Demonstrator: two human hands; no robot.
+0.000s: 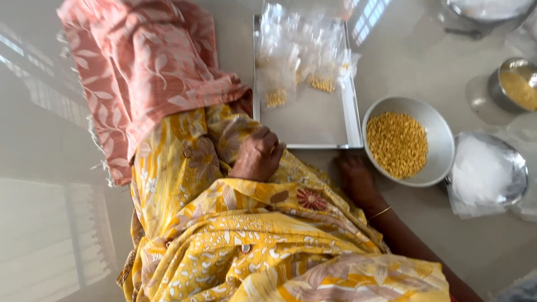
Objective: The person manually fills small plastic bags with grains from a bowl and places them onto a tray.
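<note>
My left hand (258,154) is curled into a fist and rests on the yellow flowered cloth (240,235) over my lap, just before the near edge of a steel tray (313,120). My right hand (353,174), a thin bangle on its wrist, lies on the floor with nothing in it, between the tray's corner and a metal bowl (442,140) of yellow split grains (397,144). Several clear small packets (302,53) holding a few yellow grains lie at the tray's far end.
A steel plate (517,168) with a stack of clear plastic bags sits right of the bowl. A small steel pot (516,84) of yellow grains and a large vessel (486,10) stand at the far right. Pink patterned cloth (145,67) covers my raised knee at left.
</note>
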